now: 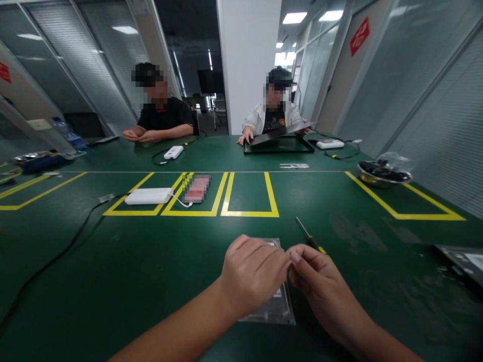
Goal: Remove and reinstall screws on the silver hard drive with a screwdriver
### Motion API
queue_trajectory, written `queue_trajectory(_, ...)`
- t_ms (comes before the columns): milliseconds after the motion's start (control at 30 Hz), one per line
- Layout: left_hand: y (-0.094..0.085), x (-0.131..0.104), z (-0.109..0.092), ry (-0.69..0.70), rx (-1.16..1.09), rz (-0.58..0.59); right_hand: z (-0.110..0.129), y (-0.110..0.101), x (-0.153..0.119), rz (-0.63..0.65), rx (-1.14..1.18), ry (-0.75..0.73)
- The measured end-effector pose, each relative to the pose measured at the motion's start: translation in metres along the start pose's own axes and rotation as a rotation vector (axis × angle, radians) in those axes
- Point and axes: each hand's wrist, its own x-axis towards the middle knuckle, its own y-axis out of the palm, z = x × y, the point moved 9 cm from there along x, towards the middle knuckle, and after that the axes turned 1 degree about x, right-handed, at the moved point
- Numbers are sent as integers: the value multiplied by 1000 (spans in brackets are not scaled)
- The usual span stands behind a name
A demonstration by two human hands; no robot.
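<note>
- Our left hand [256, 274] is curled, its fingertips meeting the pinched thumb and forefinger of our right hand [319, 281]; we cannot tell whether anything sits between them, since the knuckles hide it.
- If we do hold something small there, a loosened pinch could drop it onto the green table [151, 281], where it might be hard to spot.
- The flat metallic case [281, 309] lies on the table beneath our left hand, partly covered; we cannot tell if the hand touches it. A low wrist could push it askew or scuff its surface.
- The screwdriver [310, 238] lies just beyond our right hand, its handle partly hidden by the fingers; a careless knuckle could set it rolling.
</note>
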Motion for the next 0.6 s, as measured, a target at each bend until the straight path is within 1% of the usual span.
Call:
queue_trajectory(333, 4, -6, 6, -51, -106, 37, 3, 6, 0, 96, -37, -26)
queue_trajectory(600, 9, -10, 22, -237, -289, 21, 2, 7, 1, 104, -17, -7)
